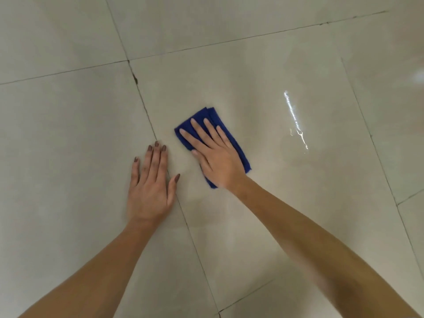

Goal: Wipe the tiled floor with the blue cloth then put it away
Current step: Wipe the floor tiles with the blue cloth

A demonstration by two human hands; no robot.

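Glossy beige tiled floor with thin dark grout lines and a bright streak of reflected light on the right. A folded blue cloth, soft and oblong, lies flat on one large tile. The right hand presses it with straight, spread fingers, covering its centre. The left hand rests flat on the floor just beside it, fingers extended, across a grout line. Both forearms are cut off at the lower edge.
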